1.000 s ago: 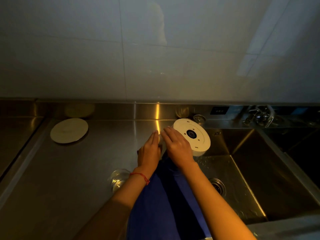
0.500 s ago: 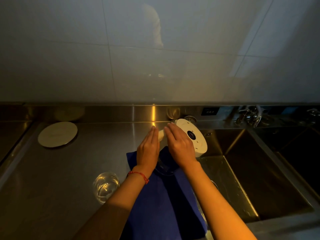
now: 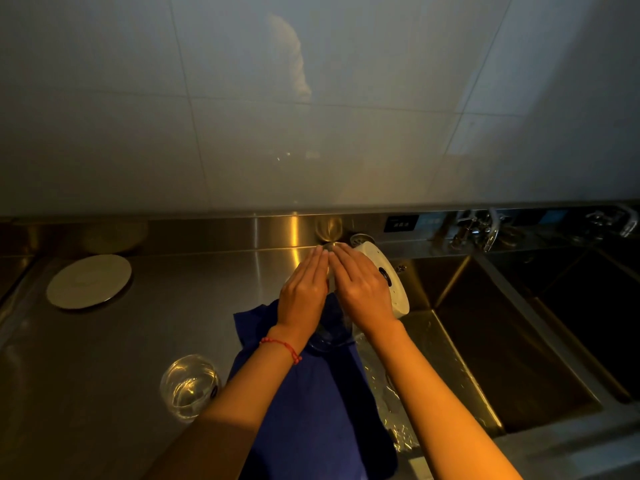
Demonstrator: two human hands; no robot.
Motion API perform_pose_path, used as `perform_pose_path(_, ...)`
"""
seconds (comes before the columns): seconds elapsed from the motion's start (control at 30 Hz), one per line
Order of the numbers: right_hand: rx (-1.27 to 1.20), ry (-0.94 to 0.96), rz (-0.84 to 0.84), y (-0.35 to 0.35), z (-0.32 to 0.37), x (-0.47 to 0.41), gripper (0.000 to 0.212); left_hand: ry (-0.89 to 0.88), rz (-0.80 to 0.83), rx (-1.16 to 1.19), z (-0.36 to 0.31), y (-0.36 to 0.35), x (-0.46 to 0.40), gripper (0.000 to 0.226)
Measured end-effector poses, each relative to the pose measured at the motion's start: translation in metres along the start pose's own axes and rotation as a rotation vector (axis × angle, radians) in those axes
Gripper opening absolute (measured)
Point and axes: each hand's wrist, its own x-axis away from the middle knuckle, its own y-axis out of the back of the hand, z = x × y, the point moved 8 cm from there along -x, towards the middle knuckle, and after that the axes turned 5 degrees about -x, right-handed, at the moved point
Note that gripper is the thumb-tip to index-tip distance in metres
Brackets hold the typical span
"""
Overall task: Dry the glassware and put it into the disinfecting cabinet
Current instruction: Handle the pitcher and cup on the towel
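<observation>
Head view looks down at my two hands, side by side above a steel counter point(image 3: 145, 341). My left hand point(image 3: 303, 294) lies with its fingers straight and close together, pointing away from me toward the back wall. My right hand point(image 3: 362, 289) lies the same way, fingers straight, its fingertips nearly meeting those of the left. Between and under my palms sits a glass point(image 3: 330, 332); I see its dark, clear bowl below my wrists, over a blue cloth point(image 3: 304, 410). My palms seem to press on it from either side, though the light is dim and I cannot tell just where skin meets glass. No finger curls round anything.

The cloth runs from under my hands down toward me, draped over the counter's edge next to the sink point(image 3: 485, 341). A red bracelet point(image 3: 282, 346) circles my left wrist.

A white round device point(image 3: 391, 285), tilted on its edge, stands just right of my right hand, at the sink's near-left corner. A second glass point(image 3: 188, 386) rests on the counter to the left of my left forearm, apart from the cloth. A white plate point(image 3: 89, 281) lies flat farther left, well apart from both glasses. Taps point(image 3: 479, 230) stand behind the sink against the steel upstand, and pale tiles point(image 3: 311, 116) fill the wall above.
</observation>
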Motion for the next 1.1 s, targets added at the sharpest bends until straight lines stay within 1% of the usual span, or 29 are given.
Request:
perform_pose_path(0.1, 0.009, -0.009, -0.021, 0.002, -0.009, 0.003, 0.041, 0.004, 0.007, -0.016, 0.0, -0.002, 0.001, 0.059)
perform_pose_path(0.23, 0.021, -0.053, -0.047, 0.009, -0.025, 0.007, 0.042, 0.072, 0.026, 0.012, 0.005, -0.003, 0.002, 0.065)
perform_pose_path(0.4, 0.052, -0.087, -0.098, 0.02, -0.04, 0.013, 0.035, 0.062, 0.059, 0.026, -0.001, -0.009, -0.006, 0.071)
perform_pose_path(0.5, 0.048, -0.135, -0.101, 0.019, -0.05, 0.018, 0.036, -0.003, 0.05, 0.01, -0.011, -0.009, -0.015, 0.071)
perform_pose_path(0.63, 0.028, -0.224, -0.081, 0.02, -0.061, 0.028, 0.042, -0.153, 0.02, -0.051, -0.027, -0.004, -0.029, 0.068)
perform_pose_path(0.77, 0.006, -0.252, -0.082, 0.019, -0.057, 0.032, 0.046, -0.289, 0.028, -0.097, -0.03, 0.002, -0.033, 0.066)
perform_pose_path(0.97, -0.046, -0.238, -0.126, 0.016, -0.038, 0.021, 0.037, -0.333, 0.054, -0.136, -0.014, 0.013, -0.028, 0.068)
perform_pose_path(1.1, -0.048, -0.206, -0.143, 0.016, -0.027, 0.01, 0.042, -0.395, 0.023, -0.16, -0.016, 0.022, -0.027, 0.064)
